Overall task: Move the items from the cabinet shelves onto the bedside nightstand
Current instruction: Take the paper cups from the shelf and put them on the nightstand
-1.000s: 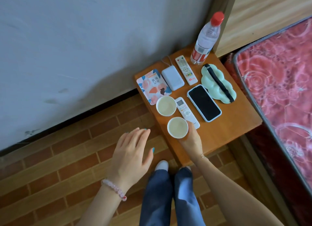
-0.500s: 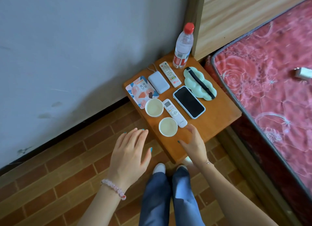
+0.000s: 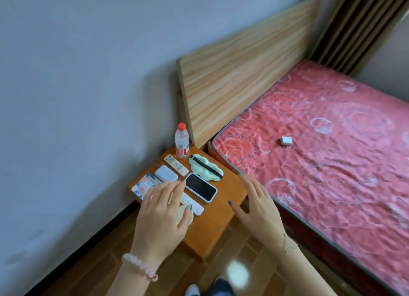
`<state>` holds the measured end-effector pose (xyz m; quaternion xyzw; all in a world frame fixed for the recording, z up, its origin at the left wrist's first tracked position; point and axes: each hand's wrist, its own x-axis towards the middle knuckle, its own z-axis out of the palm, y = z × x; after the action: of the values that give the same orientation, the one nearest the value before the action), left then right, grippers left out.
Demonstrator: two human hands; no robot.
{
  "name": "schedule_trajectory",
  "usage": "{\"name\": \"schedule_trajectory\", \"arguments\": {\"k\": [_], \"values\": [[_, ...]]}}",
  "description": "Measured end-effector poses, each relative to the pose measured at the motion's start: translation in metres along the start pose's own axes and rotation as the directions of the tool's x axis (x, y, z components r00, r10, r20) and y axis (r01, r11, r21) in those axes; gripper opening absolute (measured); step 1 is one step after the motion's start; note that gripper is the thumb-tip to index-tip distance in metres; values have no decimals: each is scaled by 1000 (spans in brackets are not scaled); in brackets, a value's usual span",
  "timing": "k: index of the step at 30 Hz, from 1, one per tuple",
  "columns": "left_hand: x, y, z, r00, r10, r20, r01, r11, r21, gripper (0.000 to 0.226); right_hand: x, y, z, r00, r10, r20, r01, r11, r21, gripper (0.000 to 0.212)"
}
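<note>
beside the bed, the nightstand worktop (image 3: pixel 214 220) already carries the task's things in tidy rows. a water bottle (image 3: pixel 182 144) stands upright at the back corner, with a white remote (image 3: pixel 176 168) just in front of it and a pale cloud-shaped eye mask (image 3: pixel 205 170) with a black strap to the right. nearer lie a white power bank (image 3: pixel 166 176), a patterned packet (image 3: pixel 143 185) at the left edge, a dark phone (image 3: pixel 201 187) in the middle and a second remote (image 3: pixel 193 203) just beside the phone. only a slice of a cup (image 3: pixel 187 215) shows past the left hand (image 3: pixel 161 216).

that hand hovers over the near left part, its grip wide, fingers spread, holding nothing; whether it touches anything below cannot be told. the right hand (image 3: pixel 259 207) hangs over the worktop's right edge, toward the mattress (image 3: pixel 332 163), its grip also wide and empty.

judged from this, the step is the let-go and the turn back for whatever is left. the cabinet is out of view, so how much remains cannot be told. to do it well, the person should lift both hands straight up before swinging them away: the left thumb lies close to the cup and the second remote, and a sideways sweep could tip the cup or nudge the row. the bare strip along the near and right edges looks like the place for later things. anything tall belongs at the back with the bottle, so later reaches do not pass over it.
</note>
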<state>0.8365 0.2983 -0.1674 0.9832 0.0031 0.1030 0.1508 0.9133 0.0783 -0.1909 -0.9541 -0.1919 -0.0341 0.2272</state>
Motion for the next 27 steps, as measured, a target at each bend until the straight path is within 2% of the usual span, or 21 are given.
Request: {"name": "schedule_trajectory", "arguments": {"k": [7, 17, 23, 27], "values": [[43, 51, -54, 952, 250, -178, -254, 967, 1, 51, -20, -11, -85, 965, -3, -261, -36, 989, -142, 62], [59, 142, -62, 839, 521, -160, -532, 846, -40, 53, -103, 11, -165, 885, 174, -432, -279, 941, -192, 61], [44, 216, -53, 713, 666, -221, -695, 713, -94, 51, -176, 35, -208, 784, 292, -548, -451, 874, -180, 59], [19, 281, -45, 615, 760, -212, -788, 601, -132, 53, -243, 46, -237, 698, 368, -614, -570, 805, -165, 60]]}}
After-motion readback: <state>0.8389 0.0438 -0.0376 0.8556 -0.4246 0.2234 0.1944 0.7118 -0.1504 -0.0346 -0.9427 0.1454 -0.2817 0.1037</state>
